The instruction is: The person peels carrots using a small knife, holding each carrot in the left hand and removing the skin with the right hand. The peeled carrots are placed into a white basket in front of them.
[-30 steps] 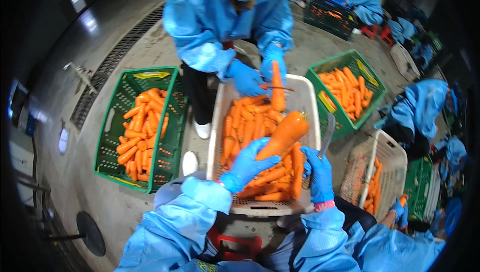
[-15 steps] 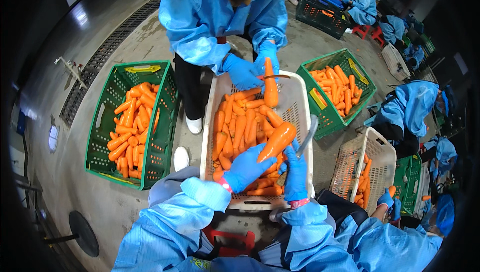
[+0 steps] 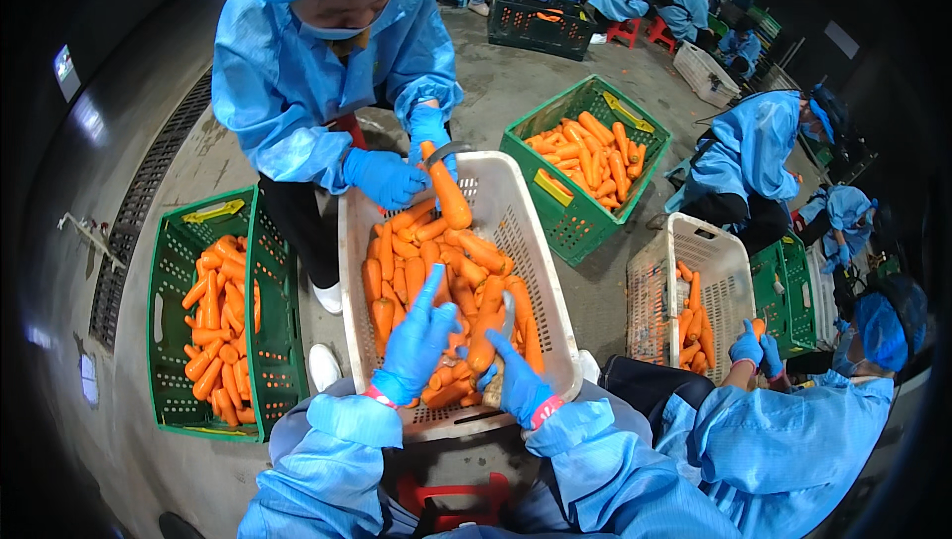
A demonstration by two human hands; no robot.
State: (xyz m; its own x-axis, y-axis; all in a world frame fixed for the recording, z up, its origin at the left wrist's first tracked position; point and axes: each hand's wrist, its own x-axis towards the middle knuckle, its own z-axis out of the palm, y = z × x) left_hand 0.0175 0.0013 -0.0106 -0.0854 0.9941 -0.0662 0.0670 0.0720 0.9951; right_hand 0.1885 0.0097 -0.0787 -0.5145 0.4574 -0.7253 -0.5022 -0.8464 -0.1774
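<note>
In the middle is a white perforated crate (image 3: 365, 232) heaped with orange carrots (image 3: 481, 253). My left hand (image 3: 415, 343), in a blue glove, is over the pile with its index finger raised and no carrot in its grip. My right hand (image 3: 514, 385), also gloved, grips a knife (image 3: 508, 316) with a curved metal blade at the crate's near right. A large carrot (image 3: 484, 343) lies just beside that blade. Across the crate, a co-worker (image 3: 317, 83) holds a carrot (image 3: 451, 194) and a curved blade over the far end.
Green crates of carrots stand at left (image 3: 164, 301) and upper right (image 3: 595, 222). Another white crate (image 3: 650, 321) is at right beside a seated worker (image 3: 773, 450). More workers (image 3: 744, 162) and crates fill the back. A floor drain (image 3: 129, 212) runs along the left. A red stool (image 3: 446, 499) is beneath me.
My left hand has let go of the large carrot and opened, while my right hand keeps the knife, lower now. The view has shifted, bringing more of the workers at right into sight.
</note>
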